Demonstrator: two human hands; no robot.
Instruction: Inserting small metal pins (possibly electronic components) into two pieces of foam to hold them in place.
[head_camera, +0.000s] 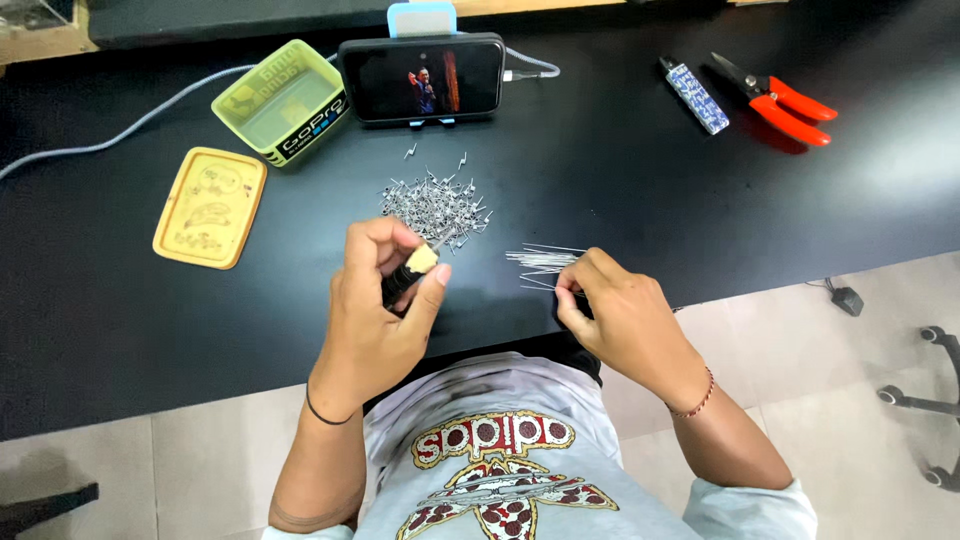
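My left hand (378, 300) is closed around a small tool with a black handle and a pale tan tip (417, 263), held just above the black table. Beyond it lies a pile of several small bent metal wire pieces (436, 206). My right hand (615, 312) pinches at the near end of a bundle of thin straight metal wires (540, 261) that lie flat on the table. The fingertips hide the wire ends.
A phone (421, 78) stands on a blue holder at the back with a cable. A yellow-green box (281, 100) and its yellow lid (210, 207) sit at the left. Red-handled cutters (782, 103) and a small patterned blue-white object (695, 95) lie at the right. Chair wheels (925, 400) stand on the floor.
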